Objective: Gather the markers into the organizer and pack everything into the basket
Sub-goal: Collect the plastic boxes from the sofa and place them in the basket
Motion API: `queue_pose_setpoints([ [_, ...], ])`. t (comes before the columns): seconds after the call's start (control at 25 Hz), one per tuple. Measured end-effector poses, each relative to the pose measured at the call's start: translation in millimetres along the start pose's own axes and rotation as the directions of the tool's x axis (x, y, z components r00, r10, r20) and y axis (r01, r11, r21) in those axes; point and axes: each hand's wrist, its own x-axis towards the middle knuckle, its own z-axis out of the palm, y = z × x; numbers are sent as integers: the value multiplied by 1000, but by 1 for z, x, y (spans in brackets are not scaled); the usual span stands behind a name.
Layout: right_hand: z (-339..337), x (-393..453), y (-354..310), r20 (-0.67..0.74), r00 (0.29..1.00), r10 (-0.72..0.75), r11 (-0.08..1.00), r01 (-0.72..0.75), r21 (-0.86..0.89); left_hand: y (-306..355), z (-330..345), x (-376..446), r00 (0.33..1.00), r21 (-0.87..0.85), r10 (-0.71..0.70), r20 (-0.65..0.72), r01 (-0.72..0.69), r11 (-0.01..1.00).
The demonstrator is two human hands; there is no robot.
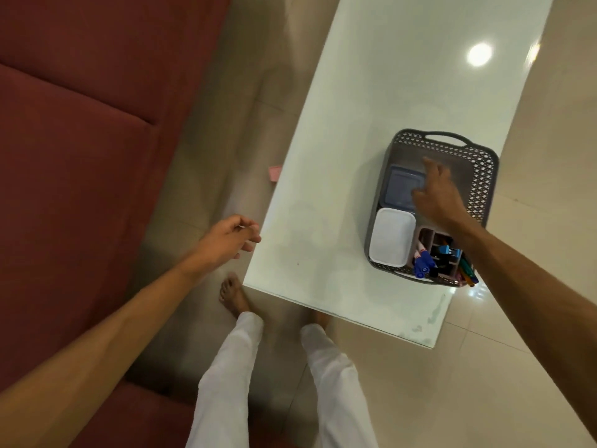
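left hand [231, 236] loosely curled, empty; right hand [434, 195] spread over basket [484, 176] with organizer [429, 236]

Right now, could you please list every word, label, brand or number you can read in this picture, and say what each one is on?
No text can be read.
Markers in the organizer: red label bands on the white barrels, too small and blurred to read.
Blue-lidded box and white-lidded box in the basket: no print visible.
Table, left hand, right hand: no print visible.
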Motion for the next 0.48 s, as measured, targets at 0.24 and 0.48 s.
queue_pose_setpoints([
  [0.24, -8, 12, -97, 124, 931, -342, 924, 358, -137, 13, -50, 37, 999, 68, 47, 24, -49, 996],
  [0.48, 16, 76, -205, 92, 892, -443, 870, 453, -194, -10, -92, 155, 999, 53, -29, 25, 28, 998],
])
